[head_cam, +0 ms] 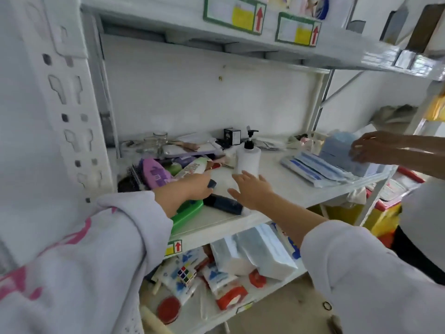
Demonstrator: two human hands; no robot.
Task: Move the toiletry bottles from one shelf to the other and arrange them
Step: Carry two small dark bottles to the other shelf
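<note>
Shelving unit: one white metal rack, three levels in view; the middle shelf [277, 189] holds the work.
Sleeves: two pale sleeves with pink print reach in from the bottom of the view.
Second person: one other hand [375, 147] at the right edge rests on a blue box [342, 153].
Packets: one stack of flat blue-and-white packets [315, 171] beside that box.
Pump bottle: one white bottle with a black pump [248, 157], upright at the middle of the shelf.
Right hand [252, 190]: open, fingers spread, empty, its fingertips just in front of the pump bottle's base.
Left hand [196, 188]: curled round a small dark object [212, 183]; I cannot tell what it is.
Dark bottle: one, navy [225, 203], lying on its side between the two hands.
Green case: one [186, 212], under the left wrist at the shelf's front edge.
Purple hairbrush: one [154, 173], at the left end.
</note>
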